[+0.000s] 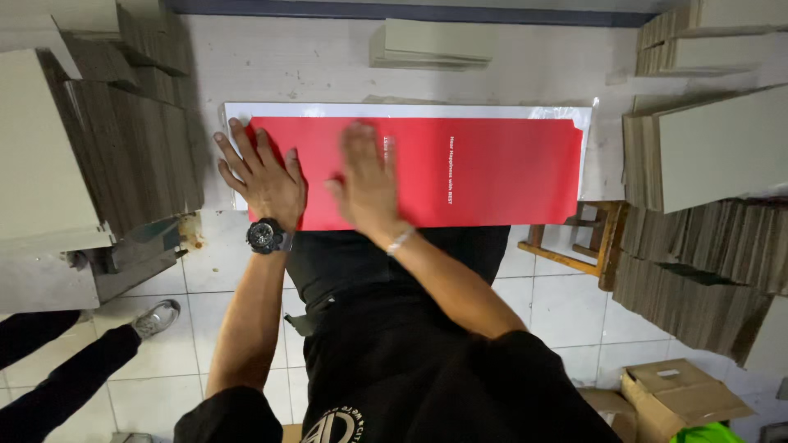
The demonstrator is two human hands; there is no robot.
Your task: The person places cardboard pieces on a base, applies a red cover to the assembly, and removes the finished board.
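On the worktable [328, 66], a long red sheet [484, 172] lay on white backing [410, 109], pressed flat by the left hand [263, 184] and right hand [365, 180], fingers spread, seemingly mid-smoothing; next, an even sweep toward the unpressed far end, with cardboard stacks [139, 139] beside.

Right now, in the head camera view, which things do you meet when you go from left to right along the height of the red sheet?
Leaning stack of flat cardboard → left hand flat on the red sheet's left end → right hand, blurred, also on it → bare stretch of the red sheet → wooden stool → stacks of grey board.
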